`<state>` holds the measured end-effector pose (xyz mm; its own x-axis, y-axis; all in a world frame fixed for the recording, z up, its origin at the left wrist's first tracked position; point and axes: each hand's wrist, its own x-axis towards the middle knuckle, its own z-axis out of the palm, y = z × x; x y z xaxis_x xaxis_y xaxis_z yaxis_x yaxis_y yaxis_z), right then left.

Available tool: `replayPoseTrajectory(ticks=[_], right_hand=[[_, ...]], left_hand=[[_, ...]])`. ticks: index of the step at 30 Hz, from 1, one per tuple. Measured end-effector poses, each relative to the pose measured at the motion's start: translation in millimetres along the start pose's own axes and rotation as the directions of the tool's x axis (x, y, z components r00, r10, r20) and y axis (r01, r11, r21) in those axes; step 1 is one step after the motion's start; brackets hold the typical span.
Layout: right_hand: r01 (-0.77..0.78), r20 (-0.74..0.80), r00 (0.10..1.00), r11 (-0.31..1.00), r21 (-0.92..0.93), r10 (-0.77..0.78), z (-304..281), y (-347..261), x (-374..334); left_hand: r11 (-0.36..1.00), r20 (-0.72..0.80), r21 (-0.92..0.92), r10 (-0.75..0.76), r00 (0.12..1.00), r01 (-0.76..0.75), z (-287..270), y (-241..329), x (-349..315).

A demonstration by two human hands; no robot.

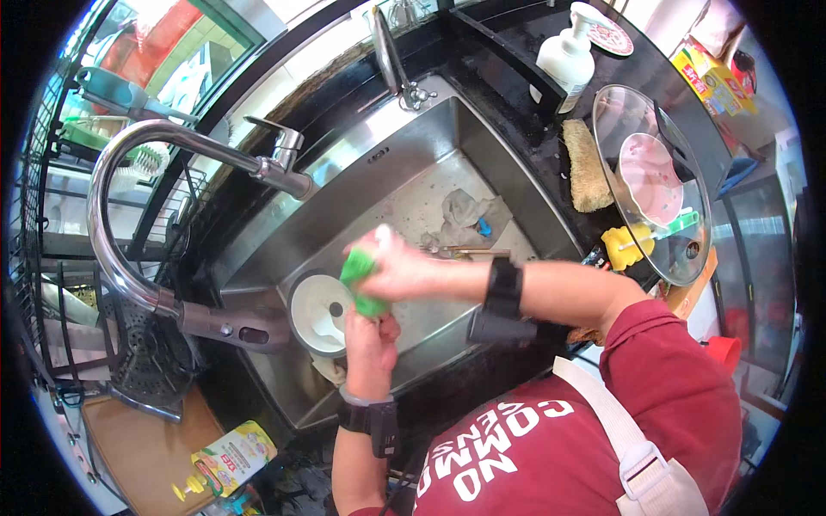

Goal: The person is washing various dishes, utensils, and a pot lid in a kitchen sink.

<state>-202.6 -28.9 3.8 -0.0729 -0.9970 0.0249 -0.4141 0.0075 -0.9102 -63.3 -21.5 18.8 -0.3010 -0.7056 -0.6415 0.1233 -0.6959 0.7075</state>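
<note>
Over the steel sink [516, 172], both hands are closed on a soft green cloth [360, 268], which is squeezed between them. My right hand [394, 265] grips its upper part and is smeared by motion. Below it, my left hand [372, 340] holds the lower end. Just left of my hands, a round white pan or bowl [311, 320] with a dark spot in its middle sits in the sink. A crumpled greyish rag [469, 215] with a small blue piece lies on the sink floor, close to some thin sticks [465, 251].
A tall chrome faucet [107, 172] arches over the left side. A smaller tap [391, 60] stands at the back. On the right counter are a white pump bottle [564, 64], a loofah [585, 163] and a glass lid [613, 112]. A yellow-white pouch [234, 457] lies lower left.
</note>
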Motion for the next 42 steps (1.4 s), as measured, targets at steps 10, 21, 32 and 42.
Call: replayPoseTrajectory(ticks=[10, 21, 32, 42], right_hand=[[-0.275, -0.141, 0.938, 0.928, 0.253, 0.317, 13, 19, 21], [-0.244, -0.273, 0.895, 0.900, 0.361, 0.352, 18, 34, 27], [0.448, -0.138, 0.878, 0.888, -0.100, -0.458, 4, -14, -21], [0.048, 0.354, 0.935, 0.999, -0.021, -0.037, 13, 39, -14]], left_hand=[[0.995, 0.170, -0.098, -0.009, 0.985, 0.026, 9, -2, -12], [0.998, 0.263, 0.011, -0.055, 0.963, 0.054, -9, 7, -6], [0.957, 0.219, -0.258, -0.072, 0.973, 0.129, -28, -8, 36], [0.962, 0.067, 0.160, -0.236, 0.969, 0.223, -19, -17, 13]])
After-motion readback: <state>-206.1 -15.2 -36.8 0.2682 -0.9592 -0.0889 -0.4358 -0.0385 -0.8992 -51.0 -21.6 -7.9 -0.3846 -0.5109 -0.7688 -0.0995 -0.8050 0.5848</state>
